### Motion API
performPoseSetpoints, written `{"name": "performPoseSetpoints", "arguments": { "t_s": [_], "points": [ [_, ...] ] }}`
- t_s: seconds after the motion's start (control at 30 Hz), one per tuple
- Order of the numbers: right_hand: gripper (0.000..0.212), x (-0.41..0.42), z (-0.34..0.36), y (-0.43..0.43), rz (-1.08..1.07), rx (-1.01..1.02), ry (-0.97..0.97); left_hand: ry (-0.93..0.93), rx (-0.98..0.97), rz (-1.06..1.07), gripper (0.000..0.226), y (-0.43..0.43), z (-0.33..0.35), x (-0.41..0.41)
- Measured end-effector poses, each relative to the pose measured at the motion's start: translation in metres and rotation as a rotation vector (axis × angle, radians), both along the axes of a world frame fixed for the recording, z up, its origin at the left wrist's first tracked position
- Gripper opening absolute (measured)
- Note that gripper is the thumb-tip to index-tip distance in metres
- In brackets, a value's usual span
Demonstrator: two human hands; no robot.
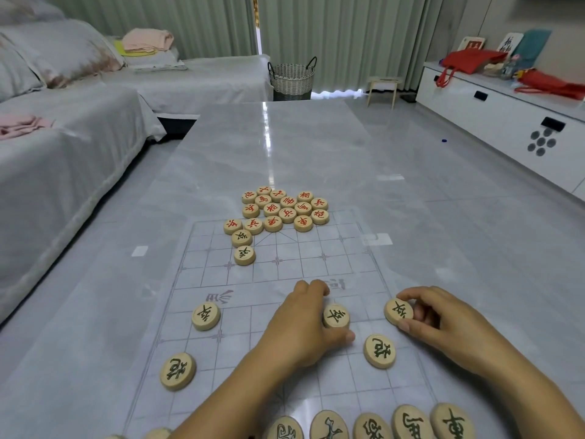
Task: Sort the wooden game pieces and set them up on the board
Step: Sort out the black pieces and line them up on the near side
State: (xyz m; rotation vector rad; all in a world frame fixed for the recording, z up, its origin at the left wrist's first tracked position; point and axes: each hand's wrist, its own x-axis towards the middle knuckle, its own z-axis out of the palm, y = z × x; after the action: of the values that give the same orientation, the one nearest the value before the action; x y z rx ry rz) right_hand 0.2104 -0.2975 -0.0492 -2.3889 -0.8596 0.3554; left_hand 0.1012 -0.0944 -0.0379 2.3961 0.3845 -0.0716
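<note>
1 head-worn wide-angle view looks forward and down, close over the board (285, 274), table (285, 147) stretching ahead.

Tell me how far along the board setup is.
Sorting looks done: the red-lettered pieces sit bunched at the board's far edge, not yet placed. Dark-lettered pieces line the near edge, with several spread over the near half. In hand: the left hand and right hand each grip a dark piece. Left: two dark pieces beside the red cluster, then the red side.

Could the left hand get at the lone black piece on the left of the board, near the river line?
Probably yes. That black piece lies alone on the board with bare grid around it, but the left hand is on another piece and must let go first.
</note>
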Motion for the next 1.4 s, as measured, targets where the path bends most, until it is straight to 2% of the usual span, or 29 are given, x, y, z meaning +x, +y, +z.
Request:
{"name": "performPoseSetpoints", "arguments": {
  "t_s": [0.1, 0.17, 0.3, 0.43, 0.53, 0.6, 0.77, 1.4],
  "points": [
    [0.030, 0.000, -0.001, -0.001, 0.004, 0.005, -0.001, -0.052, 0.120, 0.033, 0.044, -0.011, -0.006, 0.003],
    [0.030, 0.000, -0.002, -0.001, 0.017, 0.004, -0.010, -0.050, 0.091, -0.016, 0.038, -0.009, -0.007, 0.005],
    [0.030, 0.001, -0.002, -0.002, 0.020, 0.011, -0.023, 0.006, 0.018, -0.153, 0.050, 0.002, -0.004, 0.002],
    [0.030, 0.000, -0.002, -0.001, 0.014, 0.008, -0.020, 0.000, 0.001, -0.035, 0.070, 0.001, -0.005, -0.002],
    [0.029, 0.000, -0.002, 0.000, 0.011, 0.006, -0.012, -0.087, 0.060, 0.016, 0.045, -0.006, -0.009, -0.001],
    [0.028, 0.001, -0.001, -0.001, 0.006, 0.013, -0.003, -0.104, 0.055, 0.007, 0.036, -0.006, -0.009, 0.000],
    [0.029, 0.000, 0.000, 0.000, 0.002, 0.014, 0.009, -0.095, -0.021, -0.030, 0.038, 0.000, -0.010, 0.002],
    [0.029, -0.002, 0.001, 0.001, -0.045, -0.009, 0.022, -0.122, -0.008, -0.055, 0.041, 0.002, -0.012, 0.001]
  ]
}}
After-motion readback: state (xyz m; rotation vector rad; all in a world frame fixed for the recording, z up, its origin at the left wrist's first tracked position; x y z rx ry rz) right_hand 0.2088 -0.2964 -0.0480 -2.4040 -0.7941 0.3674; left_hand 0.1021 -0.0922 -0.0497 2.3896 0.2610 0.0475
